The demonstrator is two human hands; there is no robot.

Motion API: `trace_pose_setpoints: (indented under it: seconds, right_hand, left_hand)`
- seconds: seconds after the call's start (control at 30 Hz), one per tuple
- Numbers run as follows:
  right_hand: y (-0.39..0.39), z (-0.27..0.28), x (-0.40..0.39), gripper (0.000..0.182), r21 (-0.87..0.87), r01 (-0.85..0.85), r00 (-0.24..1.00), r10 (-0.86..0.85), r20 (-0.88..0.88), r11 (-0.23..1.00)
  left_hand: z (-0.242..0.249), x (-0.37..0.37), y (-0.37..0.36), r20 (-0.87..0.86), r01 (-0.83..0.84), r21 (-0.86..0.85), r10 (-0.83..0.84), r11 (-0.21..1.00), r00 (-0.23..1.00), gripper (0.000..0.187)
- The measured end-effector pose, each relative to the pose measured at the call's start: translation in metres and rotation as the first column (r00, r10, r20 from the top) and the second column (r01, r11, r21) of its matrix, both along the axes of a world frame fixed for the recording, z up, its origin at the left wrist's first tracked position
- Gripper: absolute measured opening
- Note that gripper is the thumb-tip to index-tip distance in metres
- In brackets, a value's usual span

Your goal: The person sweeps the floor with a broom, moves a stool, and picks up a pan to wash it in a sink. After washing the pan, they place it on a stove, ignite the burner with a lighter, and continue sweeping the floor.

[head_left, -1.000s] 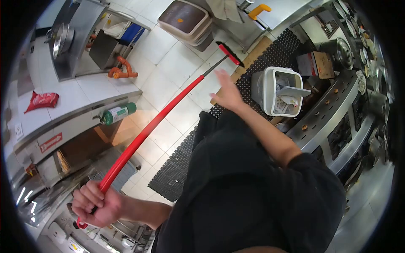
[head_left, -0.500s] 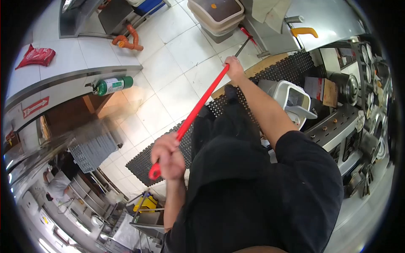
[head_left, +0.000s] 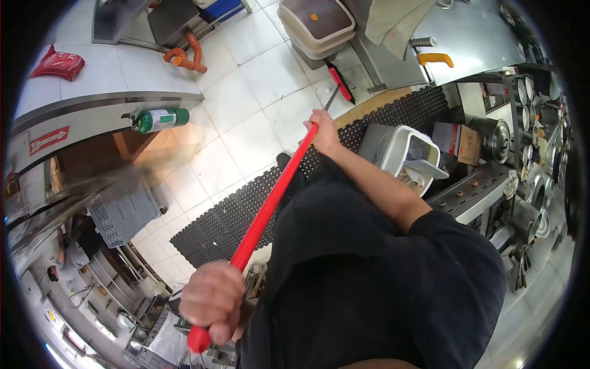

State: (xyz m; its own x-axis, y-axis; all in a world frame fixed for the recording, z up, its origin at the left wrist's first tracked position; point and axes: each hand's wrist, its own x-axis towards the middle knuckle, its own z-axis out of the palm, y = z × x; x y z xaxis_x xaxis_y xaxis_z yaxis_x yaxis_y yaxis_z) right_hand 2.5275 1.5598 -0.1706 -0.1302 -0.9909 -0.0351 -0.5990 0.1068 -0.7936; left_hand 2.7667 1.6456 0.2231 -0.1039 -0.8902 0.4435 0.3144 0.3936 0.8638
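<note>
A long red pole [head_left: 273, 203] runs diagonally across the view, ending in a red head with dark bristles [head_left: 342, 85] on the white floor tiles. My left hand [head_left: 213, 301] is wrapped round the pole near its rounded lower end, slightly blurred. Farther up, my right hand [head_left: 323, 130] grips it where the red part meets a thin dark section. The bristled head lies beside the beige bin [head_left: 316, 27] and the foot of a steel table.
Black perforated matting [head_left: 212, 230] crosses the tiles. On the right stand a white bin [head_left: 409, 154], a cardboard box [head_left: 468, 146] and a stove [head_left: 476, 194]. A green cylinder [head_left: 163, 120] hangs on the left wall. A person [head_left: 69, 261] is at the far lower left.
My left hand has moved down and left, toward the camera, with the pole's end. My right hand has shifted down and left. The bristled head has moved left and down, nearer the beige bin.
</note>
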Motion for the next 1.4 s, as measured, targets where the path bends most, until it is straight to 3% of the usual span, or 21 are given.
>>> trace_pose_setpoints:
  seconds: [0.23, 0.27, 0.37, 0.47, 0.5, 0.57, 0.63, 0.67, 0.8, 0.9, 0.93, 1.03, 1.07, 1.1, 1.23, 1.3, 1.4]
  right_hand:
    - [0.020, 0.090, 0.008, 0.017, -0.038, 0.062, 0.997, -0.064, -0.041, 0.997]
    - [0.019, 0.097, 0.009, 0.017, -0.064, 0.068, 0.996, -0.072, -0.054, 0.996]
    - [-0.001, 0.111, 0.010, 0.017, -0.129, 0.063, 0.994, -0.075, -0.085, 0.990]
    - [-0.042, 0.067, 0.000, 0.015, -0.257, 0.071, 0.983, -0.111, -0.148, 0.964]
    - [-0.054, 0.052, -0.005, 0.015, -0.203, 0.032, 0.989, -0.060, -0.135, 0.979]
    - [-0.070, 0.036, -0.010, 0.015, -0.106, -0.043, 0.994, 0.033, -0.102, 0.993]
    - [-0.064, 0.029, 0.000, 0.016, -0.154, -0.044, 0.993, 0.027, -0.112, 0.987]
    - [-0.059, 0.035, 0.004, 0.017, -0.154, -0.048, 0.992, 0.029, -0.123, 0.987]
    - [-0.034, 0.086, 0.013, 0.017, -0.062, -0.063, 0.991, 0.055, -0.118, 0.996]
    - [-0.021, 0.114, 0.016, 0.017, -0.193, -0.070, 0.995, 0.054, -0.086, 0.979]
    - [-0.024, 0.112, 0.013, 0.017, -0.213, -0.049, 0.996, 0.032, -0.081, 0.976]
    - [-0.045, 0.079, -0.007, 0.018, -0.290, 0.024, 0.996, -0.049, -0.078, 0.957]
    - [-0.052, 0.056, -0.014, 0.018, -0.330, 0.048, 0.992, -0.083, -0.091, 0.943]
    - [-0.051, 0.047, -0.016, 0.018, -0.367, 0.071, 0.988, -0.116, -0.102, 0.927]
    - [-0.036, 0.061, 0.008, 0.017, -0.068, -0.017, 0.999, 0.015, -0.040, 0.998]
    - [-0.023, 0.073, 0.014, 0.018, -0.089, -0.037, 0.998, 0.032, -0.059, 0.995]
    - [-0.008, 0.077, 0.019, 0.020, -0.208, 0.021, 0.998, -0.034, -0.058, 0.978]
  left_hand:
    - [0.046, 0.053, 0.027, -0.219, -0.003, -0.108, -0.021, 0.994, 0.976, 0.035]
    - [0.055, 0.061, 0.016, -0.058, 0.278, -0.165, -0.291, 0.946, 0.955, 0.046]
    - [0.048, 0.075, 0.021, -0.364, 0.013, -0.194, -0.084, 0.981, 0.927, 0.034]
    - [0.011, 0.066, 0.001, -0.290, -0.179, -0.027, 0.164, 0.984, 0.943, 0.038]
    - [-0.004, 0.055, -0.008, -0.274, -0.205, 0.027, 0.205, 0.978, 0.940, 0.037]
    - [-0.009, 0.046, -0.013, -0.287, -0.136, 0.055, 0.146, 0.989, 0.947, 0.036]
    - [-0.001, 0.046, -0.016, -0.273, -0.130, 0.036, 0.135, 0.991, 0.952, 0.038]
    - [0.003, 0.052, -0.014, -0.280, -0.163, 0.065, 0.175, 0.984, 0.944, 0.036]
    - [0.036, 0.076, -0.004, -0.186, -0.066, -0.020, 0.062, 0.998, 0.981, 0.034]
    - [0.060, 0.067, 0.001, -0.320, -0.033, -0.131, -0.011, 0.991, 0.947, 0.035]
    - [0.048, 0.081, 0.018, -0.461, -0.132, -0.136, 0.055, 0.982, 0.886, 0.033]
    - [0.037, 0.061, -0.006, -0.145, -0.067, -0.184, 0.040, 0.981, 0.989, 0.035]
    - [0.029, 0.046, -0.017, -0.121, -0.024, -0.160, 0.005, 0.987, 0.993, 0.035]
    - [0.023, 0.036, -0.019, -0.140, -0.013, -0.130, -0.006, 0.991, 0.990, 0.035]
    - [0.028, 0.050, -0.015, -0.190, -0.007, -0.058, -0.004, 0.998, 0.982, 0.032]
    - [0.041, 0.064, -0.011, -0.240, -0.053, -0.052, 0.039, 0.997, 0.970, 0.032]
    - [0.055, 0.059, 0.001, -0.219, 0.030, -0.131, -0.058, 0.991, 0.974, 0.032]
